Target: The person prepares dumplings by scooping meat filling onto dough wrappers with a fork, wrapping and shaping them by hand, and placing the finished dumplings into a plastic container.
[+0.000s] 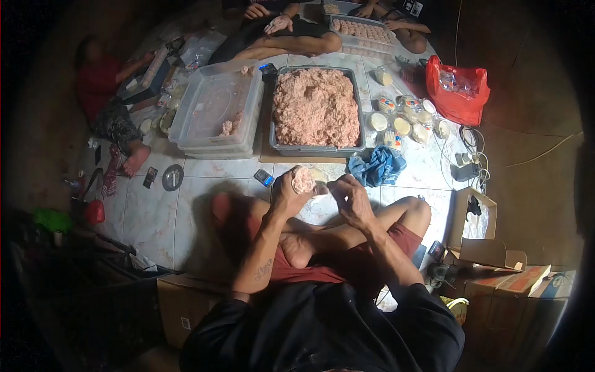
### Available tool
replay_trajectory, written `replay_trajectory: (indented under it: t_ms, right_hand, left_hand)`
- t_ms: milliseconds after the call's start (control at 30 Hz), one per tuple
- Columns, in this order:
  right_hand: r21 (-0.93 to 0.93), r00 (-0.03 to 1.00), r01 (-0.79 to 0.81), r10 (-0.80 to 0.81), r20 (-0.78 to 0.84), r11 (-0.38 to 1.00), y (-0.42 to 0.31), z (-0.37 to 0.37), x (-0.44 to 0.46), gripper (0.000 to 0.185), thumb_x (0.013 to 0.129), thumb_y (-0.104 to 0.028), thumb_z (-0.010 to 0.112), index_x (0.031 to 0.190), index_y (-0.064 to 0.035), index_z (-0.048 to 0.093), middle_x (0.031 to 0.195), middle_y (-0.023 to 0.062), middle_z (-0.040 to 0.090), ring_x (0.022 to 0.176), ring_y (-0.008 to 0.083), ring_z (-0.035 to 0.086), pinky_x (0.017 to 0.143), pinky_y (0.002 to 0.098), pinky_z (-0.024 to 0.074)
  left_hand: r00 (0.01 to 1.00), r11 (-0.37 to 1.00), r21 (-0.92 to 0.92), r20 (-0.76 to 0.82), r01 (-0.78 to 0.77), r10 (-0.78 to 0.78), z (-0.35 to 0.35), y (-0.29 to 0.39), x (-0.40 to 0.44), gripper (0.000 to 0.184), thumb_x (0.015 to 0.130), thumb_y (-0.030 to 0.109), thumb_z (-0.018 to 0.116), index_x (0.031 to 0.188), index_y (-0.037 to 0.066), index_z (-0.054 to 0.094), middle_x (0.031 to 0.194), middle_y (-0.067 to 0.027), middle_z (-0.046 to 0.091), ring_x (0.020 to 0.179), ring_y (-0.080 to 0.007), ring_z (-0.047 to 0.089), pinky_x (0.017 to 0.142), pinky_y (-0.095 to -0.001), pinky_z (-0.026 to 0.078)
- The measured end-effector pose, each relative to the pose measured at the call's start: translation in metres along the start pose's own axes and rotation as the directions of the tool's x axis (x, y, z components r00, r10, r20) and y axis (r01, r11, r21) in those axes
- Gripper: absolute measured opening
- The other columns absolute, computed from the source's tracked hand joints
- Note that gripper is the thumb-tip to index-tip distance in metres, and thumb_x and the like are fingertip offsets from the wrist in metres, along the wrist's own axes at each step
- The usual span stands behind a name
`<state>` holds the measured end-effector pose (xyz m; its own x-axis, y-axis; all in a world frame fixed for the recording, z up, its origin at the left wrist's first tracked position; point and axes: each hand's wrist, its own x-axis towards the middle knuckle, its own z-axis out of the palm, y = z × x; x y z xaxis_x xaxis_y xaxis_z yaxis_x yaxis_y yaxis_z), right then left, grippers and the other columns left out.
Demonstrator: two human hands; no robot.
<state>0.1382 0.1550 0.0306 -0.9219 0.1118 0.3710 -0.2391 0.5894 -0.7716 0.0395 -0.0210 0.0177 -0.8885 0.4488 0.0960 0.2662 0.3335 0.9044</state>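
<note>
A pink lump of meat mixture (pixel 303 180) rests in my left hand (pixel 287 194), whose fingers curl round it above my crossed legs. Close by on the right, my right hand (pixel 353 202) is closed, its fingers pinched near a small dark thing, perhaps a spoon, that reaches toward the lump; its shape is too small to tell. Beyond my hands stands a grey tub (pixel 364 147) heaped with pink meat mixture (pixel 317 105). Beneath the hands lies a pale round thing, partly hidden.
Left of the tub, a clear plastic bin (pixel 211 102) holds meat scraps. Wrapped pale rounds (pixel 401 126), a blue cloth (pixel 377 165) and a red bag (pixel 457 93) lie to the right. A phone (pixel 264 178) is near my left hand. Other people sit around the far side.
</note>
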Motion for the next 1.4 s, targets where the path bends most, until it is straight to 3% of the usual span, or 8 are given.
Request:
replay_trajectory:
  t_ms: [233,367,567,767,967,1100,1167,1400]
  right_hand:
    - [0.590,0.844,-0.532,0.441,0.306,0.607,0.021,0.020,-0.032,0.021,0.102,-0.015,0.058,0.107,0.0020,0.069,0.083,-0.0001,0.057,0.073,0.0078,0.047,0.065,0.0251,0.0412]
    - [0.709,0.867,-0.495,0.340,0.364,0.502,0.014,0.041,-0.041,0.021,0.103,-0.017,0.058,0.107,0.0010,0.068,0.085,-0.0042,0.055,0.076,0.0047,0.045,0.067,0.0218,0.0392]
    - [-0.019,0.994,-0.089,0.089,0.058,0.996,0.004,0.016,-0.015,0.021,0.088,0.004,0.054,0.104,0.0005,0.067,0.087,0.0198,0.058,0.081,0.0346,0.058,0.072,0.0418,0.0463]
    - [0.554,0.852,-0.523,0.396,0.341,0.648,0.025,0.022,-0.042,0.020,0.102,-0.011,0.055,0.113,-0.0009,0.069,0.085,0.0006,0.053,0.074,0.0105,0.046,0.070,0.0250,0.0397]
    - [0.603,0.950,-0.293,0.298,0.096,0.742,-0.005,0.057,-0.037,0.019,0.100,-0.004,0.055,0.114,-0.0007,0.068,0.082,0.0041,0.053,0.075,0.0153,0.050,0.071,0.0295,0.0431]
    - [0.087,0.979,-0.175,0.183,-0.089,0.981,-0.019,0.033,-0.020,0.019,0.096,0.000,0.056,0.112,0.0008,0.066,0.083,0.0182,0.056,0.077,0.0295,0.056,0.072,0.0338,0.0460]
    - [0.213,0.961,-0.234,0.259,-0.100,0.949,-0.013,0.019,-0.028,0.018,0.096,-0.001,0.056,0.111,0.0023,0.066,0.083,0.0173,0.056,0.075,0.0287,0.056,0.072,0.0343,0.0459]
    - [0.627,0.854,-0.508,0.443,0.274,0.590,0.007,0.032,-0.052,0.022,0.103,-0.014,0.056,0.116,-0.0019,0.069,0.077,-0.0061,0.049,0.070,0.0055,0.039,0.063,0.0215,0.0352]
  left_hand:
    - [0.952,0.956,0.075,-0.102,-0.283,0.289,-0.021,0.007,0.002,0.050,0.064,0.025,0.095,0.092,0.004,0.059,0.077,-0.0059,0.060,0.071,-0.0189,0.056,0.068,-0.0331,0.050]
    - [0.981,0.974,-0.133,-0.088,-0.185,0.174,-0.015,0.006,0.002,0.050,0.064,0.024,0.095,0.093,0.003,0.060,0.085,-0.0066,0.064,0.077,-0.0190,0.060,0.071,-0.0340,0.052]
    - [0.979,0.993,0.032,-0.166,-0.112,0.116,-0.008,-0.001,-0.004,0.047,0.064,0.021,0.095,0.088,0.005,0.058,0.078,-0.0048,0.061,0.071,-0.0148,0.054,0.068,-0.0319,0.050]
    - [0.985,0.972,-0.188,0.074,-0.142,0.159,-0.027,-0.026,0.005,0.065,0.060,0.029,0.097,0.104,0.006,0.055,0.087,-0.0041,0.060,0.079,-0.0123,0.055,0.073,-0.0299,0.050]
    - [0.943,0.938,-0.153,-0.172,-0.311,0.284,0.026,-0.068,0.002,0.062,0.063,0.022,0.096,0.107,0.004,0.056,0.094,-0.0065,0.060,0.087,-0.0184,0.058,0.081,-0.0325,0.049]
    - [0.949,0.990,-0.058,-0.297,-0.132,0.109,0.003,0.010,0.003,0.043,0.066,0.017,0.094,0.087,0.005,0.058,0.077,-0.0006,0.060,0.069,-0.0108,0.052,0.068,-0.0289,0.048]
    - [0.988,0.867,-0.479,-0.007,-0.139,0.154,-0.019,-0.016,0.007,0.053,0.063,0.022,0.096,0.098,0.003,0.061,0.086,-0.0013,0.063,0.077,-0.0119,0.056,0.074,-0.0287,0.051]
    - [0.981,0.926,-0.326,-0.100,-0.190,0.166,-0.022,0.013,0.007,0.058,0.063,0.027,0.096,0.101,0.004,0.060,0.089,-0.0038,0.065,0.080,-0.0125,0.058,0.078,-0.0290,0.051]
